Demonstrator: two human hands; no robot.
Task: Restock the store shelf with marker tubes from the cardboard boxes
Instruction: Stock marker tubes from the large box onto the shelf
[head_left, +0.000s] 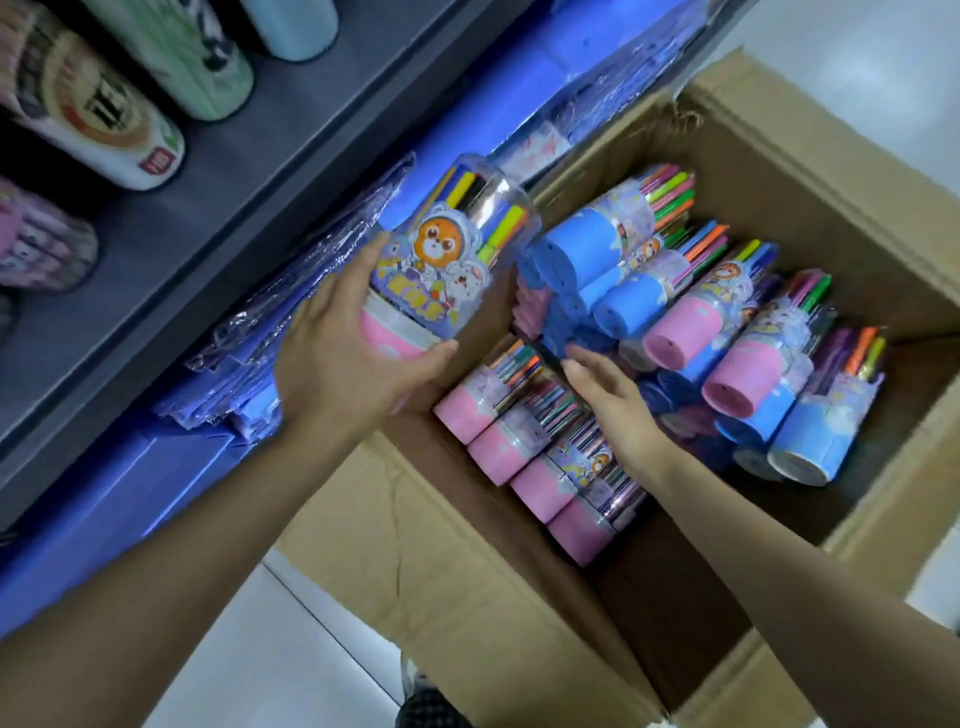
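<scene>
My left hand grips a clear marker tube with a pink cap and a cartoon label, held beside the shelf's lower level, above the left wall of the open cardboard box. Inside the box lie several more marker tubes with pink caps and blue caps. My right hand reaches into the box with straight fingers, fingertips just above the pink-capped tubes near the blue ones, holding nothing.
Bottles and cups stand on the dark upper shelf. Blue plastic-wrapped packs fill the lower shelf beside the held tube. White tiled floor shows below the box.
</scene>
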